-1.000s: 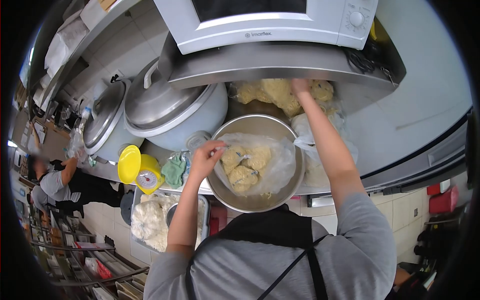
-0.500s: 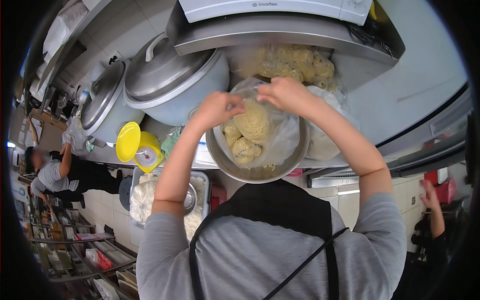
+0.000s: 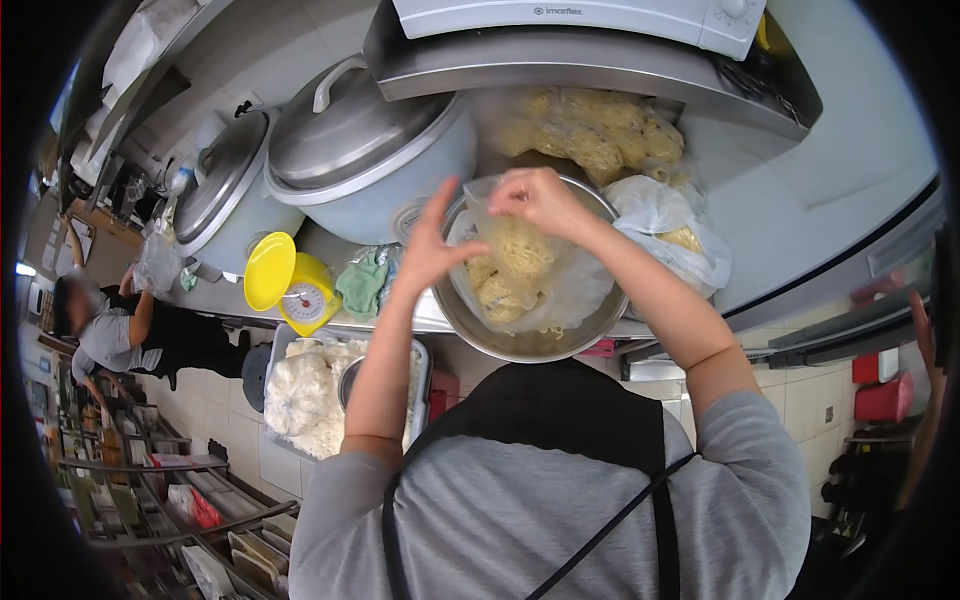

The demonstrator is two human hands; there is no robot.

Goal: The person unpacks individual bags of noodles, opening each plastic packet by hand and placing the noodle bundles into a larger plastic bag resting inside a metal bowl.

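Observation:
A steel bowl holds a clear plastic bag with noodle bundles inside. My right hand is closed on the gathered top of a small clear bag of noodles, held over the bowl. My left hand is at the bowl's left rim, thumb and fingers spread apart, holding nothing. Its thumb points toward the small bag.
Bagged noodles lie behind the bowl, a white bag to its right. Leftward are large lidded pots, a green cloth, a yellow scale and a tub of white food. People stand far left.
My left hand has let go of the bag and opened its fingers wide. My right hand has shifted toward the bag's middle. The view has shifted slightly.

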